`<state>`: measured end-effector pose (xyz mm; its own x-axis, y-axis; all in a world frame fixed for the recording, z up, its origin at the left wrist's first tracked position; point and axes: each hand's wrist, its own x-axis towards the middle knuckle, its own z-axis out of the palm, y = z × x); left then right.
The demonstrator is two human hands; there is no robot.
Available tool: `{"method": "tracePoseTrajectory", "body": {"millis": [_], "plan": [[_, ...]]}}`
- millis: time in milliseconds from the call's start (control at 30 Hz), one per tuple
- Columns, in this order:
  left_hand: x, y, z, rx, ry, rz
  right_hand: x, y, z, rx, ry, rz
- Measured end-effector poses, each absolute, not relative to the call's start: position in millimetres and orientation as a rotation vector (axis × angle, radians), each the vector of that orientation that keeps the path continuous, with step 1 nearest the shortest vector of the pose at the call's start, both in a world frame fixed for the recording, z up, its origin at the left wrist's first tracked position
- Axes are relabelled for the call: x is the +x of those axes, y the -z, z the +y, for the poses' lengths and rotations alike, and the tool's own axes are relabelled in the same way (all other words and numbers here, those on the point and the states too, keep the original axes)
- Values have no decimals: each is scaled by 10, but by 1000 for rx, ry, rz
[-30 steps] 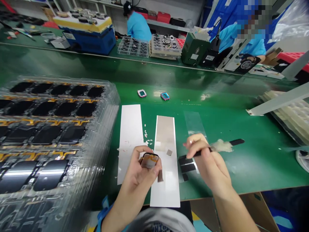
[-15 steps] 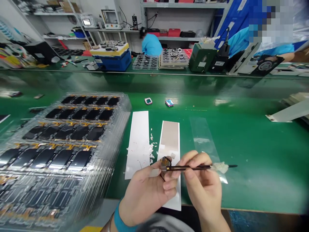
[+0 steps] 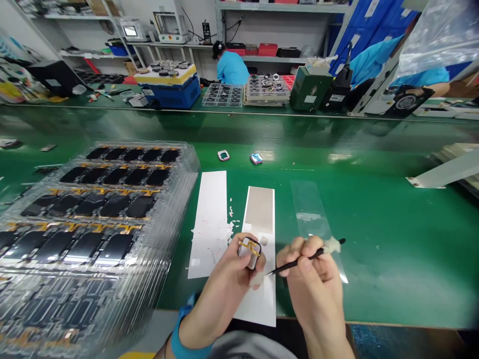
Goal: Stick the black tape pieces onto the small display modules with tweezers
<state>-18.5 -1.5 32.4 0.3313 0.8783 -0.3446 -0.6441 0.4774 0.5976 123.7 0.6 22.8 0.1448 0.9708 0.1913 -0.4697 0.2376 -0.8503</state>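
A small screen module with a gold flex strip was gripped between the fingers of the left hand, above a white backing strip on the green bench. A slim black pick, apparently carrying a white fibrous wad near its far end, was pinched firmly in the right hand, with its tip just beside the module. A stack of clear trays holding similar dark modules was laid to the left.
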Motion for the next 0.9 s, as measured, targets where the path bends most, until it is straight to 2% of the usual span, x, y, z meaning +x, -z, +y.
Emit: {"method": "tracePoseTrajectory", "body": {"millis": [100, 200, 467, 900], "plan": [[-181, -259, -21, 816, -1160, 992, 1284, -197, 9, -844, -1009, -893], [-181, -210, -8, 985, -1136, 1071, 1244, -121, -9, -926, -970, -905], [-201, -110, 27, 986, -1050, 1053, 1086, -9, 0, -974, -997, -820], [-97, -156, 25, 672, -1144, 1016, 1026, 50, -53, -1061, -954, -806]]}}
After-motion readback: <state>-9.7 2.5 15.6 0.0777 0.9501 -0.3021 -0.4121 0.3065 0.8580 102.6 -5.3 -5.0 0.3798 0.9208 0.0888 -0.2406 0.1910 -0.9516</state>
